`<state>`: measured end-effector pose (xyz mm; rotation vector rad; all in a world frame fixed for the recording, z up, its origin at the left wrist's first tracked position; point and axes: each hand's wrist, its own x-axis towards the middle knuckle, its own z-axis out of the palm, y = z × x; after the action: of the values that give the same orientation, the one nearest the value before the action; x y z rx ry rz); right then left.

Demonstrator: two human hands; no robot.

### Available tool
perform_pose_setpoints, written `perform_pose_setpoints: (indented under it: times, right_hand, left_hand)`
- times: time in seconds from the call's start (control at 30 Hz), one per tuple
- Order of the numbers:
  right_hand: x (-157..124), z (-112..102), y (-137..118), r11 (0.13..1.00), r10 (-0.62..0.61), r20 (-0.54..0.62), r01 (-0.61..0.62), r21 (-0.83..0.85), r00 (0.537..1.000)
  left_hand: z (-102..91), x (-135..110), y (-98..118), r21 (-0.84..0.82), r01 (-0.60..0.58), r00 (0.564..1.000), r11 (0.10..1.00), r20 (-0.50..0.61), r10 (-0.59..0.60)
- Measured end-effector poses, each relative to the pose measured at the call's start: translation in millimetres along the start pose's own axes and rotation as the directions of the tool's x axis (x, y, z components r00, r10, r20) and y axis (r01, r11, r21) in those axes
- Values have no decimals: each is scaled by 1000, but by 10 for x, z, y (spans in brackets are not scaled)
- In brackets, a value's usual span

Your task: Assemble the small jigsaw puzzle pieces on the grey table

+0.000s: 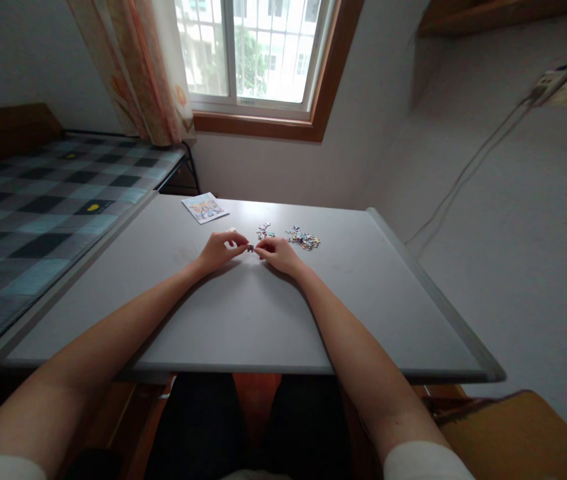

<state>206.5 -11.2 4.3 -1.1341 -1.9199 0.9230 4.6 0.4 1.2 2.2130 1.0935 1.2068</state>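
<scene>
Between my two hands is a small dark jigsaw puzzle piece (250,249), pinched from both sides just above the table. My left hand (220,251) grips its left side with thumb and fingertips. From the right, my right hand (279,254) pinches the other side. Whether it is one piece or two joined is too small to tell. Just beyond my hands lie a small group of loose puzzle pieces (264,231) and, to the right, a larger pile of puzzle pieces (304,239). A few pale pieces (232,230) show behind my left hand.
A square picture card (205,208) lies at the table's far left. The white table (243,320) has raised grey side edges. A bed with a checked cover (63,193) adjoins on the left. A wooden chair or stool (518,433) stands at lower right.
</scene>
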Motion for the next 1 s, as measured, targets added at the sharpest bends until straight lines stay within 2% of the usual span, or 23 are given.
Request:
perform_pose_setpoints:
  times: [0.33,0.5,1.0]
  right_hand:
    - [27,-24,76,995,-20,11,19,97,1000]
    - [31,-26,82,990,-38,8,37,136,999]
    - [26,-4,80,980,-8,-28,14,199,1000]
  left_hand:
    - [25,-8,-44,-2,-51,999,999,7,51]
    - [22,-10,-64,0,-91,995,996,48,91]
    - [-3,3,-58,21,-57,997,998,62,55]
